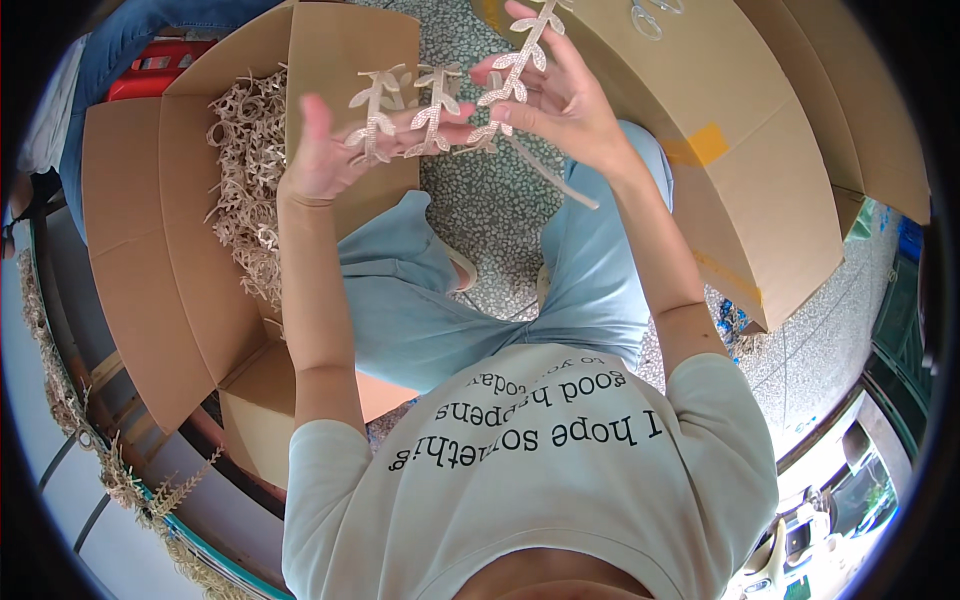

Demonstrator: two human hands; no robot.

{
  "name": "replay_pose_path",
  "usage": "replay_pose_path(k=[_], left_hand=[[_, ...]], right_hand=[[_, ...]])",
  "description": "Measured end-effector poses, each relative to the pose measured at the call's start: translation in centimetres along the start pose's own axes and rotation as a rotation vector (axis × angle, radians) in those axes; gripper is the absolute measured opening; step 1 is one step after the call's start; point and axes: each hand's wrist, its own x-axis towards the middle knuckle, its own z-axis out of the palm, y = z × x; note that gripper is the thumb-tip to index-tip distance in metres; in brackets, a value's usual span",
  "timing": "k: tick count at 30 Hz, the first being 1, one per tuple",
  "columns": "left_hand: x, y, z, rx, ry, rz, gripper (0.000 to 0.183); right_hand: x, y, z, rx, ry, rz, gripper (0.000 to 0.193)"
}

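I see both hands raised between the open cardboard box (190, 250) at left and a closed carton (720, 170) at right, speckled floor (490, 210) below. My right hand (565, 105) has its grip pinched on a glittery leaf trim strip (515, 70) running upward and slightly right. My left hand (325, 160) has shorter upright strips (400, 115) draped across spread fingers.

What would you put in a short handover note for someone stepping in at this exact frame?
Left hand: raised, fingers spread, glittery leaf-shaped trim strips draped over them.
Right hand: pinching one leaf strip and holding it upright beside the left-hand bunch.
Open cardboard box at the person's left holds a heap of the same trim. A second, larger box lies at the right.
Done: a few strips are out and in hand. Left: most of the trim is in the box.
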Motion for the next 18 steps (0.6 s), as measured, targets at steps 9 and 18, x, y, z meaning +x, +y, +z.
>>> replay_pose_path(k=[9,18], left_hand=[[3.9,0.6,5.6,0.196,0.41,0.023,0.038],[4.0,-1.4,4.8,0.333,0.575,0.067,0.013]], right_hand=[[0.0,0.7,-0.3,-0.237,-0.006,0.008,0.078],[0.4,-1.5,-1.9,-0.223,0.135,-0.102,0.022]])
